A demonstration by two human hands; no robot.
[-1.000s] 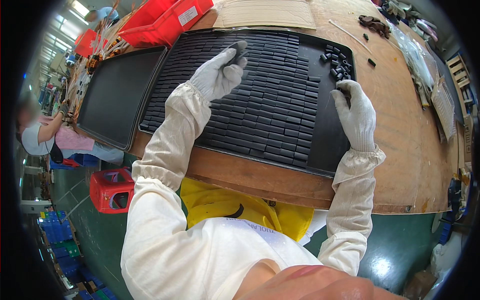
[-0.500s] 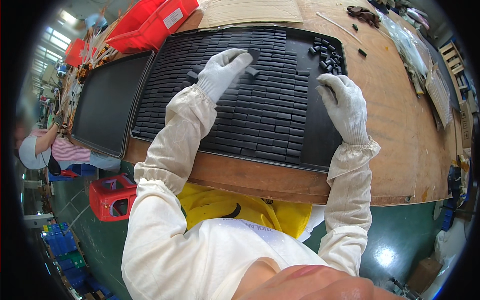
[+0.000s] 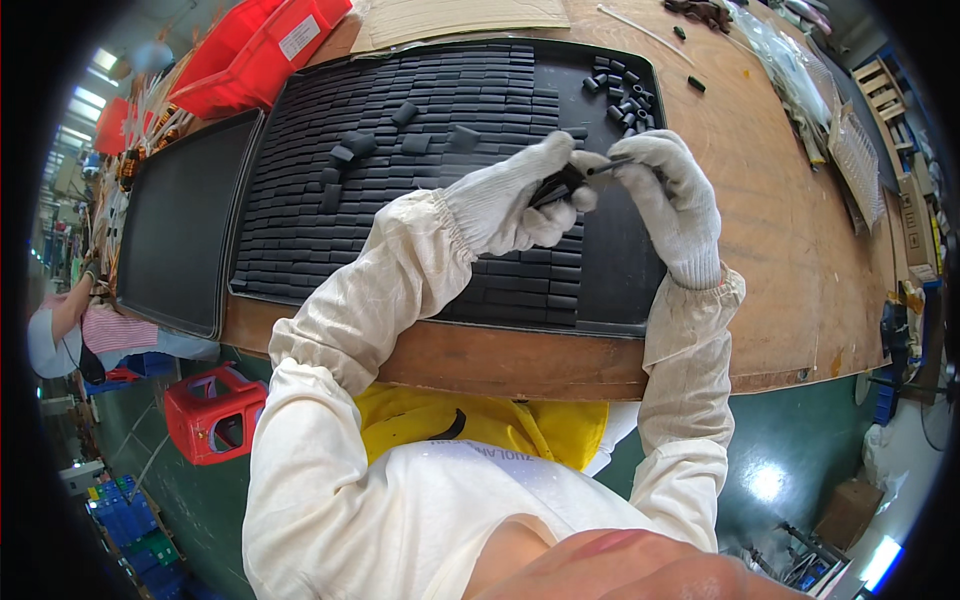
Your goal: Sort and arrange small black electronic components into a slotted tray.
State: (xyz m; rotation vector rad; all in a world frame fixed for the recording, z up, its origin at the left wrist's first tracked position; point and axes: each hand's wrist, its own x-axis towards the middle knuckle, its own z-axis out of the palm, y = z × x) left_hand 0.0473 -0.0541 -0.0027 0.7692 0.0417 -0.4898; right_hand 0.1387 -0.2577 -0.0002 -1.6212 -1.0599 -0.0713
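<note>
My left hand (image 3: 525,200), in a white knit glove, is closed around several short black pieces (image 3: 556,186) above the right half of a black tray (image 3: 612,290). My right hand (image 3: 672,195), gloved alike, meets its fingertips and pinches a slim black piece (image 3: 612,166); its far end reaches the left thumb and fingers. Tight rows of short black pieces (image 3: 330,225) cover most of the tray. On top of them lie several loose black pieces (image 3: 352,146). A heap of short black tubes (image 3: 620,95) sits in the tray's far right corner, partly behind my right hand.
Left of the tray is a second black tray (image 3: 180,225). Red bins (image 3: 255,60) and a cardboard sheet (image 3: 460,22) stand along the far side. A white stick (image 3: 655,38) and stray black tubes (image 3: 696,83) lie on the wooden table (image 3: 780,260). Another person (image 3: 80,320) is at far left.
My left hand has moved right from over the rows to my right hand and now holds several black pieces. Loose pieces show where it was. The view has shifted slightly.
</note>
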